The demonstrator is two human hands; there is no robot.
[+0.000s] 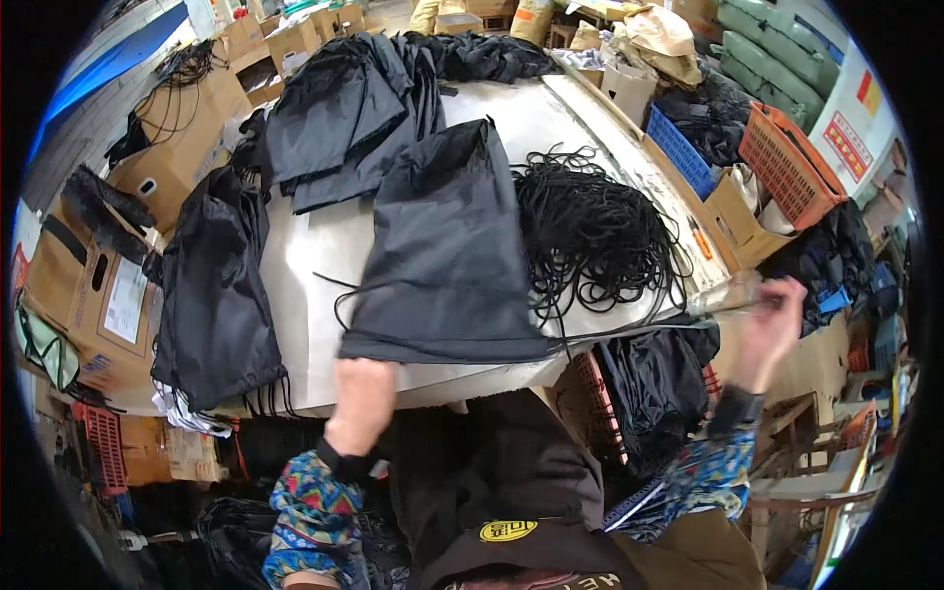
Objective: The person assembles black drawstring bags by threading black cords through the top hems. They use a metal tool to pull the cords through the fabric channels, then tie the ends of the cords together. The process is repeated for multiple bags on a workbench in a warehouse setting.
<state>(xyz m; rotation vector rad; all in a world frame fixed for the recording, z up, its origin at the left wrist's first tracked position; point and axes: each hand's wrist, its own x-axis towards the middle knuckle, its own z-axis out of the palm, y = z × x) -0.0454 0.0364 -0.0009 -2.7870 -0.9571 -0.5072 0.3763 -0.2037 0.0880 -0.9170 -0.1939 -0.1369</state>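
Note:
A flat black fabric bag [442,236] lies on the white table with its hemmed edge toward me. My left hand [362,401] is closed on the hem's left corner. From the right end of that hem a black cord [629,332] stretches out to the right. My right hand [774,320], smeared by motion, is pinched at the far end of this line, where it looks thin and pale. A loose cord end curls at the bag's left side. Beside the bag on the right sits a tangled heap of black cords [600,231].
More black bags [339,113] are piled at the back left, and corded bags [218,285] hang over the left edge. Orange-handled scissors or pliers [700,239] lie on the right. Cardboard boxes [108,305], a blue basket [678,152] and an orange basket [792,162] surround the table.

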